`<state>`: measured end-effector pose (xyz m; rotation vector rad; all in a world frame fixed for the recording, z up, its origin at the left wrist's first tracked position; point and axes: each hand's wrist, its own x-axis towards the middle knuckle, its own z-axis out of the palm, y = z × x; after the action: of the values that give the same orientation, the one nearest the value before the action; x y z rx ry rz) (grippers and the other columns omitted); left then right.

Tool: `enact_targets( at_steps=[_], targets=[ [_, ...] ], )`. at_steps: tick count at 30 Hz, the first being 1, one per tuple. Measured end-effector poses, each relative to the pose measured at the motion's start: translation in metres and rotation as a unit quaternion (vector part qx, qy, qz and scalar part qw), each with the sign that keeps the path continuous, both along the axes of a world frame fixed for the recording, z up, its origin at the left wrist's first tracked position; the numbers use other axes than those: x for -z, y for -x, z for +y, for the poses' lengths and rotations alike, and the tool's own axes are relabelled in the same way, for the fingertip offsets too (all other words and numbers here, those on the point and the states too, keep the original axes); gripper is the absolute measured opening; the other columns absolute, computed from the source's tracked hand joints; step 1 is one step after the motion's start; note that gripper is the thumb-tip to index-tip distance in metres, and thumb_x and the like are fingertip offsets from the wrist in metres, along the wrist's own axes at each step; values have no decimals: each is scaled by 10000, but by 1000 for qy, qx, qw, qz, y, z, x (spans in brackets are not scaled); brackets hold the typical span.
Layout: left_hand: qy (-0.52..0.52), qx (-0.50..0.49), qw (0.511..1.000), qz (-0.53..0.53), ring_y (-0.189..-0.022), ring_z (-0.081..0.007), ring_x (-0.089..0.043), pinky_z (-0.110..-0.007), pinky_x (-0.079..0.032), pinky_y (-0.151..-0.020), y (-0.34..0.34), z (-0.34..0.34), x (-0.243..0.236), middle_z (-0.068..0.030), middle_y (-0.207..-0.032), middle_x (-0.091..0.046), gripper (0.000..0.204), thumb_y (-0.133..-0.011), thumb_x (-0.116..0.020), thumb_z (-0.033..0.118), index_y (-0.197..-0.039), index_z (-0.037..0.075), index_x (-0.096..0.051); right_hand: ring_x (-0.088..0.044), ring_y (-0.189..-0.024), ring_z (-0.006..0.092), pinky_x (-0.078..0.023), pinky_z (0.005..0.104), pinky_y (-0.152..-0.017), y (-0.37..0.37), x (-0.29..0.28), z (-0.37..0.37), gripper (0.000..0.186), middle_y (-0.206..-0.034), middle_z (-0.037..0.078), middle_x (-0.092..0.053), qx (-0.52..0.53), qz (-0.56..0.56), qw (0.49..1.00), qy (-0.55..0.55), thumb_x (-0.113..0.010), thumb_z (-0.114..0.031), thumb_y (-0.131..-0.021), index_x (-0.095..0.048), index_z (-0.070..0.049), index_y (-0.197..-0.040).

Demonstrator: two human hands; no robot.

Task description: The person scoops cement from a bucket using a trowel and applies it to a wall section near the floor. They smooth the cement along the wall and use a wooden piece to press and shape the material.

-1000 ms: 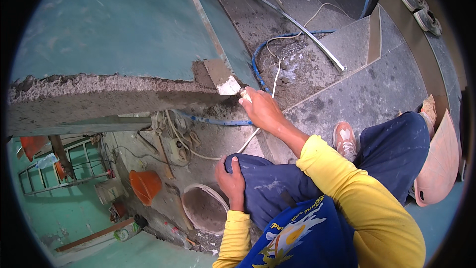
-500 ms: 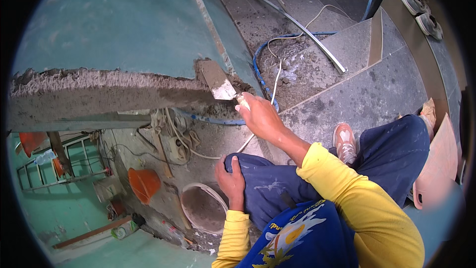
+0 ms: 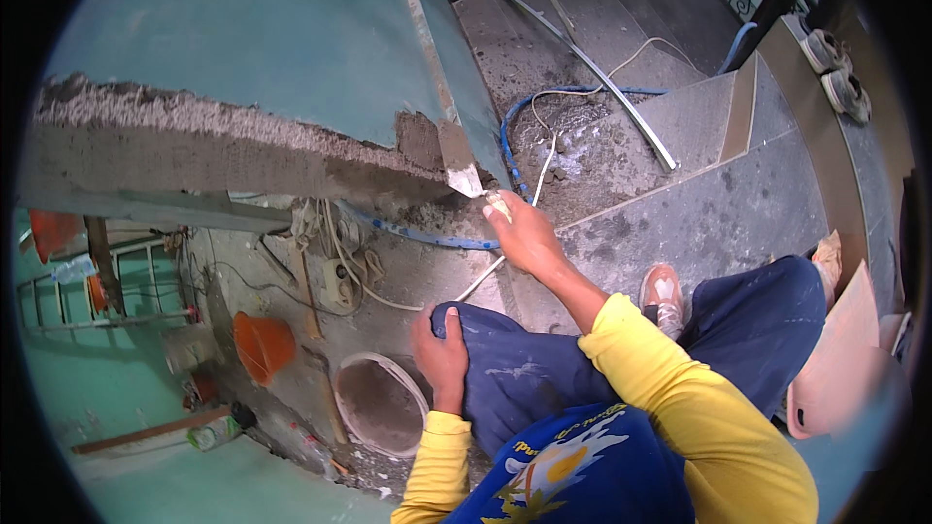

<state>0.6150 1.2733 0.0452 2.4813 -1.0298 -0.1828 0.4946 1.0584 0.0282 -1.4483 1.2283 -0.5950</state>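
Note:
My right hand grips the pale handle of a trowel; its mortar-smeared blade lies against the wall edge, just right of a rough grey mortar patch. The long plastered edge runs leftward below the teal wall, with a narrow pale strip reaching up from the blade. My left hand rests open over my left knee, thumb spread from the fingers, holding nothing.
Right are tiled winder steps with metal bars, a blue hose, white cable, shoes and a pink board. Lower left lie a pale bucket, orange bucket, tools and a ladder.
The trowel blade has shifted a little rightward along the wall edge, uncovering more of the mortar patch on its left. My view has tilted slightly. My left hand stays on my knee.

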Motion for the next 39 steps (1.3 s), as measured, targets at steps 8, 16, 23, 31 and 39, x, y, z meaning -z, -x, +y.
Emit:
enact_targets(
  at_steps=[8,16,23,31,39],
  targets=[
    [-8,-17,1000,-2,-1185,-432,-635,-490,-483,-1053,-4,3,-3,-217,-1247,-698,425,-992,-728,342,-1255,9,-707,-652,-1216,519,-501,522,-1062,-18,-14,-21,574,-1237,361,-697,-59,24,998,-18,-612,-382,-1044,-606,63,-1405],
    [-9,-19,1000,0,-1199,-418,-629,-486,-473,-1067,-2,2,-4,-203,-1243,-703,415,-985,-734,335,-1252,18,-714,-655,-1231,509,-506,511,-1057,-15,-28,-16,565,-1257,366,-692,-68,-10,996,-65,-622,-379,-1045,-610,56,-1406],
    [-16,-22,1000,6,-1202,-418,-629,-484,-475,-1066,-2,0,-3,-199,-1245,-704,414,-987,-731,335,-1255,19,-711,-665,-1157,528,-517,525,-1006,-12,-38,-11,512,-1192,355,-707,-63,-18,998,-14,-628,-354,-1048,-621,53,-1358],
    [-13,-22,1000,18,-1212,-420,-626,-486,-472,-1071,-5,3,-4,-212,-1250,-701,421,-992,-729,339,-1263,17,-706,-685,-1142,512,-531,513,-998,-9,-62,1,522,-1231,326,-713,-16,-100,995,-2,-640,-344,-1054,-593,18,-1429],
    [2,3,1000,1,-1195,-429,-630,-489,-473,-1062,-2,0,4,-218,-1244,-701,417,-996,-730,332,-1264,12,-707,-672,-1188,508,-525,525,-1027,25,35,17,526,-1241,333,-709,25,-8,978,-206,-587,-379,-1077,-580,-18,-1459]
  ],
)
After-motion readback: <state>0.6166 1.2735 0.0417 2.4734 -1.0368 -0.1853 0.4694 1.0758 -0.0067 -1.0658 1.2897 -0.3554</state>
